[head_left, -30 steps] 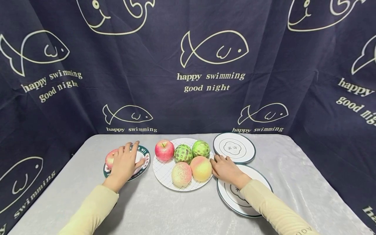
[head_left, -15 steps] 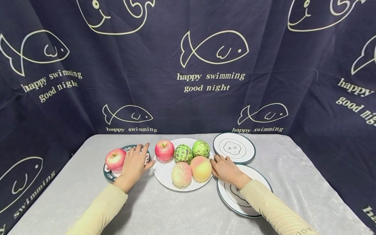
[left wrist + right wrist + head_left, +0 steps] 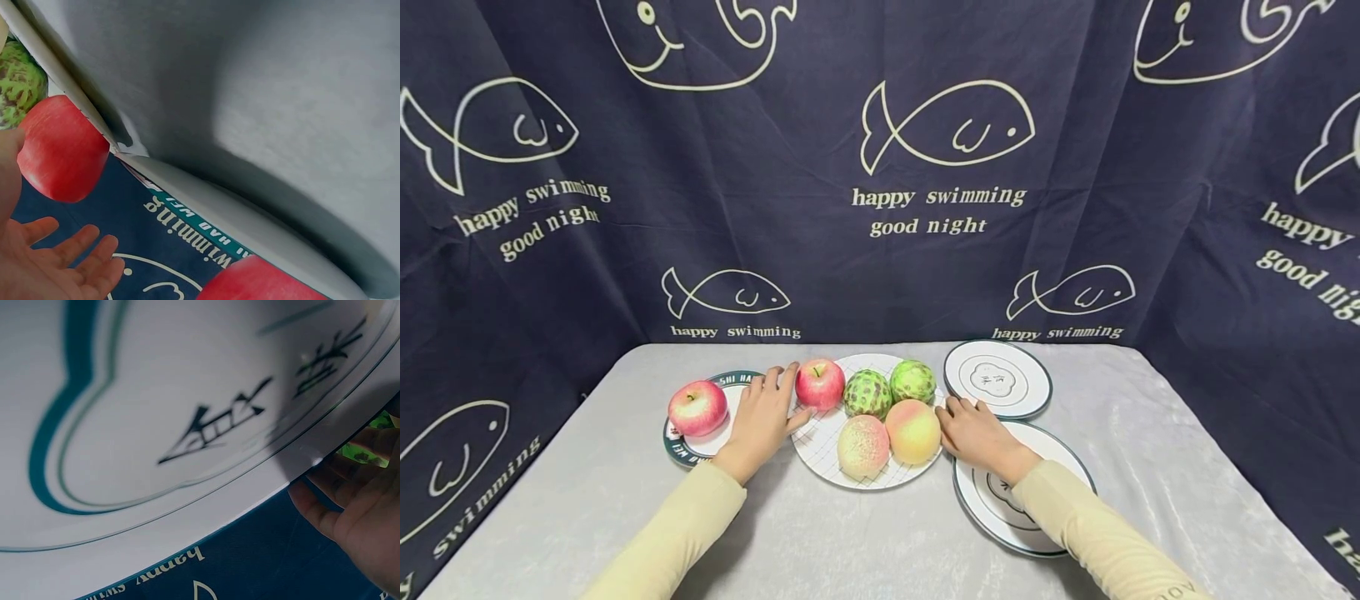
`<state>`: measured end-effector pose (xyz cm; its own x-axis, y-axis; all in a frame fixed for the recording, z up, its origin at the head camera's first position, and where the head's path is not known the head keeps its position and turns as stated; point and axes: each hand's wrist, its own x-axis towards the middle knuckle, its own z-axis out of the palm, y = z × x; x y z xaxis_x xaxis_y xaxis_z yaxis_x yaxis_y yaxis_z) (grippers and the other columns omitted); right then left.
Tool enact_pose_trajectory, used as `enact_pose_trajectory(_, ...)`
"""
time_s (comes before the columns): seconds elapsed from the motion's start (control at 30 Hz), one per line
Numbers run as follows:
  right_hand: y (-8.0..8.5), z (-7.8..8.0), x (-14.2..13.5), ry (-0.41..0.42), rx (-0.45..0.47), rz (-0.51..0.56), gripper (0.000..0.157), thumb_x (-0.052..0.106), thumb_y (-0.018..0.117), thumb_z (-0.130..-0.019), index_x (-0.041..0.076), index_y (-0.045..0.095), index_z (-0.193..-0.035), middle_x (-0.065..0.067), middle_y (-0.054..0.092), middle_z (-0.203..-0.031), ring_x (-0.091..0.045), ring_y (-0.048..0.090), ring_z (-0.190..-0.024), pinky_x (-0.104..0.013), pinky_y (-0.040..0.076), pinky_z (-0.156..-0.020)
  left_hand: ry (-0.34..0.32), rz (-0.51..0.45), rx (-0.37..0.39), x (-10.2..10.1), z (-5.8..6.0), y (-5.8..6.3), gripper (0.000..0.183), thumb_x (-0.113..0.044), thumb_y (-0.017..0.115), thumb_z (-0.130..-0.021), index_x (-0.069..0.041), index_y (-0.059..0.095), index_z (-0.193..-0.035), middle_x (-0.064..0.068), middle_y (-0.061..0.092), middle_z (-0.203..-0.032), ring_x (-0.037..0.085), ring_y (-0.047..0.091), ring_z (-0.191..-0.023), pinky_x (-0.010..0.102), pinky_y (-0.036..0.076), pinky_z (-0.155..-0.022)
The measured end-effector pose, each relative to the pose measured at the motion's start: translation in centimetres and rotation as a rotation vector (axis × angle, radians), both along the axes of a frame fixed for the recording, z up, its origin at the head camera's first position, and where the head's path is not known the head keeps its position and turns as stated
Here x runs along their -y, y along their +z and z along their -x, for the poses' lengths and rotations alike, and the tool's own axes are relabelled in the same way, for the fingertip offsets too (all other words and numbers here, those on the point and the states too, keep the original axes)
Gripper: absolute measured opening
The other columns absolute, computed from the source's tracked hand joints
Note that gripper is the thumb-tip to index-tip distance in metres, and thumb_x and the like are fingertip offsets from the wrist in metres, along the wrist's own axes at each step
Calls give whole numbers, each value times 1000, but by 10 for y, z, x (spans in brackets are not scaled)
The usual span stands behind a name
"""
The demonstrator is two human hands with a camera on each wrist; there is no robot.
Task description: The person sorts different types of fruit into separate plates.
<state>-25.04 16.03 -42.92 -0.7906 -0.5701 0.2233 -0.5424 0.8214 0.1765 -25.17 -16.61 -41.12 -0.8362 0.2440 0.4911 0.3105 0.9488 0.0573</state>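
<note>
In the head view my left hand (image 3: 762, 421) hovers over the right part of a small green-rimmed plate (image 3: 681, 450), fingers spread beside a red apple (image 3: 820, 385). That apple sits on a round white plate (image 3: 820, 458) in the middle, with two green custard apples (image 3: 868, 393) and two peaches (image 3: 863, 446). The left wrist view shows the loosely extended fingers (image 3: 87, 250) below the middle plate's apple (image 3: 62, 150). My right hand (image 3: 981, 437) has its fingertips at the middle plate's right rim, next to the yellow peach (image 3: 913, 431).
Another red apple (image 3: 698, 408) lies on the small plate's left side. At the right stand two white plates with dark rims, one at the back (image 3: 997, 377) and one nearer (image 3: 1030, 529), partly under my right forearm. A dark fish-print curtain (image 3: 880, 275) encloses the grey-covered table (image 3: 820, 542).
My left hand has moved right, away from the apple on the small plate and toward the apple on the middle plate. My right hand has stayed in place.
</note>
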Motion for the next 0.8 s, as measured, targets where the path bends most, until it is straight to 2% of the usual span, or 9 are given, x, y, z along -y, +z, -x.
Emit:
enact_pose_trajectory(0.4,1,-1,0,-2,9,-1,33,28,51,-89,4,57,-110,-14,55,-102,-29,55,-92,-47,44,-74,-26,-9,-3,-12,12,6,75,-43,70,-75,-5,40,-133,21,51,-120,40,51,-100,49,42,-80)
enact_pose_trajectory(0.8,1,0,0,7,-8,-8,33,28,52,-88,4,58,-110,-14,55,-100,-28,55,-89,-46,45,-71,-43,9,38,-21,23,8,76,-47,67,-76,-6,40,-134,21,49,-121,40,49,-102,49,41,-82)
